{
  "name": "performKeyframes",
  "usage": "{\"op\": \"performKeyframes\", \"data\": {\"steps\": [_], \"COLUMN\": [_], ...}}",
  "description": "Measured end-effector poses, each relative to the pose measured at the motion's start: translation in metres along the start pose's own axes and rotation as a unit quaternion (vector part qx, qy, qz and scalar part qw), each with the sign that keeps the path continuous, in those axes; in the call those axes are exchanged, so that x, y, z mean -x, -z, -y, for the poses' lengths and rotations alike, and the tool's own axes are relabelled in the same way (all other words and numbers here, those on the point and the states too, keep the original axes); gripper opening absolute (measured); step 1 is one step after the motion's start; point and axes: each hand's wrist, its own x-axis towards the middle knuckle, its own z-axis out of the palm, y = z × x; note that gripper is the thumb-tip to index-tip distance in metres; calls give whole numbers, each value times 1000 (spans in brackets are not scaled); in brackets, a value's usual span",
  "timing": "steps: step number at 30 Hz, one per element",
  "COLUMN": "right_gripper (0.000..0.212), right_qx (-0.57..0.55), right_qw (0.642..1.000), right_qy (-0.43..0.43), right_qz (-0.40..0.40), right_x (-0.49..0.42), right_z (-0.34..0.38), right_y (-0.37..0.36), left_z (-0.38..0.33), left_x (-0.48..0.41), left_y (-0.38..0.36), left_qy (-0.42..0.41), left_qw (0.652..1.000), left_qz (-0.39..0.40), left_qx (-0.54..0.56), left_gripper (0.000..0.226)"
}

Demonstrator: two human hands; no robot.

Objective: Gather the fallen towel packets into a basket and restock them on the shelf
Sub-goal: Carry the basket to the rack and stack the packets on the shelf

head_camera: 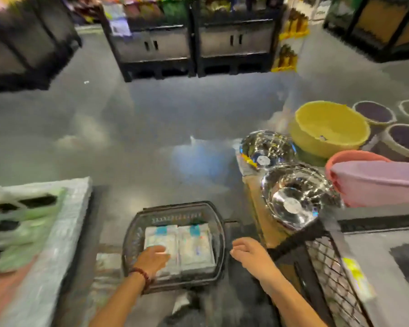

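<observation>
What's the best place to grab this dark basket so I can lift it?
Take the basket by its left and right rims, from above, one hand per side. It sits level on the floor with the towel packets lying flat, so the load looks even. The right hand hovers beside the right rim; the left hand rests on a packet.

Glossy metal bowls (pixel 301 197); plastic basket (pixel 137 234).

Two white towel packets (pixel 178 246) lie flat — side by side — in dark basket (pixel 219 230).
</observation>
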Motion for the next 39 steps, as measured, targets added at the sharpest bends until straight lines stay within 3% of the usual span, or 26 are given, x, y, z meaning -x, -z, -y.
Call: {"op": "performKeyframes", "data": {"steps": [5,8,11,15,17,20,23,25,28,32,36,39], "right_gripper": [26,22,12,7,5,27,27,24,34,47,81,97], "right_qx": [115,143,166,184,178,160,159,148,151,117,115,77], "right_qw": [990,986,978,966,958,958,959,960,959,965,967,967], "right_qy": [3,-28,-77,-142,-193,-225,-228,-233,-236,-233,-221,-234], "right_qz": [75,82,98,113,115,84,57,51,37,32,59,64], "right_x": [-40,-65,-93,-152,-187,-240,-290,-323,-369,-414,-442,-447], "right_z": [17,22,24,12,1,-30,-65,-88,-122,-159,-190,-202], "right_y": [-116,-181,-238,-288,-308,-330,-342,-350,-364,-387,-411,-430], "left_z": [94,127,155,188,204,232,256,265,274,301,326,331], "left_x": [1,-18,-55,-116,-151,-212,-271,-305,-352,-393,-409,-410], "left_y": [93,139,172,191,197,199,188,177,162,143,122,115], "left_qy": [50,62,77,111,132,162,163,155,113,44,16,4], "left_qw": [998,993,993,991,989,984,981,981,984,972,964,960], "left_qz": [-45,-91,-79,-71,-63,-77,-106,-114,-133,-206,-264,-279], "left_qx": [-3,-31,-51,-24,2,18,20,8,-28,-101,-1,15], "left_gripper": [29,6,5,26,23,14,57,63,37,33,20,19]}}
